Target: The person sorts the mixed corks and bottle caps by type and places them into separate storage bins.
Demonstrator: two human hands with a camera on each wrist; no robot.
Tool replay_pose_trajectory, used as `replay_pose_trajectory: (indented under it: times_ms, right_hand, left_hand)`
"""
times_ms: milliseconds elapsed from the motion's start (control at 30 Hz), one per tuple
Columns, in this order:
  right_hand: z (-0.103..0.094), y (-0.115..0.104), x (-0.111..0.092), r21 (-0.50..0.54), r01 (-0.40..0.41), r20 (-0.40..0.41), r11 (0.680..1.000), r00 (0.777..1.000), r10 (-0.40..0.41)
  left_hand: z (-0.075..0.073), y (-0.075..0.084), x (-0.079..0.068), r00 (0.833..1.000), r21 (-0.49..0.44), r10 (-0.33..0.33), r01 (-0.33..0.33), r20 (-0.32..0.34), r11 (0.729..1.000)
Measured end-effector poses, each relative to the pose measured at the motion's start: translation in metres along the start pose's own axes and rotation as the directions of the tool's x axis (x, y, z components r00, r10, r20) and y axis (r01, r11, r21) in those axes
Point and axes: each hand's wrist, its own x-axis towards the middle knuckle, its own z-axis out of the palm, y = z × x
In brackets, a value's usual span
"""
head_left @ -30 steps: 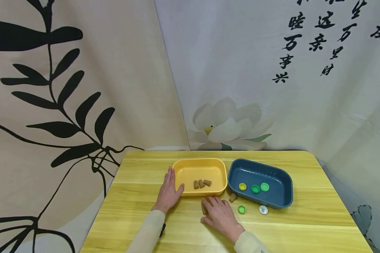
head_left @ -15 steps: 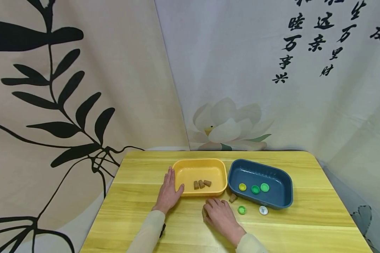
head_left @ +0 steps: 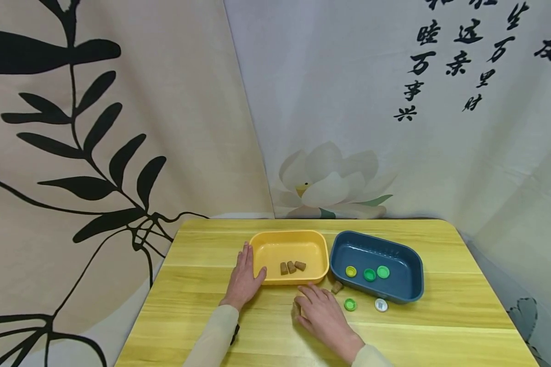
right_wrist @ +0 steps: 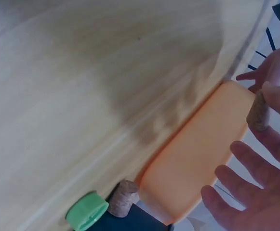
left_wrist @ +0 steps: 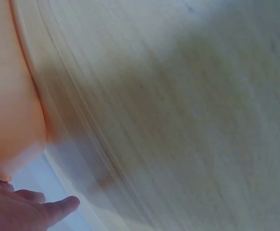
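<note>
My right hand [head_left: 323, 316] is above the table in front of the yellow tray [head_left: 289, 250]. Between its thumb and index finger it pinches a cork [right_wrist: 259, 113], while the other fingers spread loosely. My left hand [head_left: 244, 280] rests with straight fingers against the left side of that tray, thumb at the front rim. Inside the yellow tray lie three corks [head_left: 291, 267]. Another cork [head_left: 337, 287] is on the table between the two trays' front corners, near a green bottle cap [head_left: 350, 304] and a white cap [head_left: 381, 305].
To the right of the yellow tray sits a dark blue tray [head_left: 376, 247], slightly angled. It holds a yellow cap [head_left: 351, 271], a green cap [head_left: 369, 275] and a lighter green cap [head_left: 383, 271]. A printed curtain [head_left: 188, 127] hangs behind the wooden table [head_left: 441, 331].
The right hand has taken the cork from the table into its pinch and shifted slightly right. The left hand and both trays have stayed put.
</note>
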Motion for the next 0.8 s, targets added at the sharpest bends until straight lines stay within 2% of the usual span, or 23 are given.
replay_pose_trajectory:
  times_ms: [433, 800]
  right_hand:
    - [-0.017, 0.014, 0.005, 0.103, -0.101, -0.020, 0.990, 0.994, 0.104]
    - [-0.021, 0.027, 0.010, 0.153, -0.196, -0.077, 0.969, 0.975, 0.209]
  left_hand:
    - [0.000, 0.000, 0.000, 1.000, 0.000, 0.002, -0.002, -0.005, 1.000]
    - [-0.001, 0.002, 0.000, 1.000, -0.001, -0.006, 0.006, 0.004, 1.000]
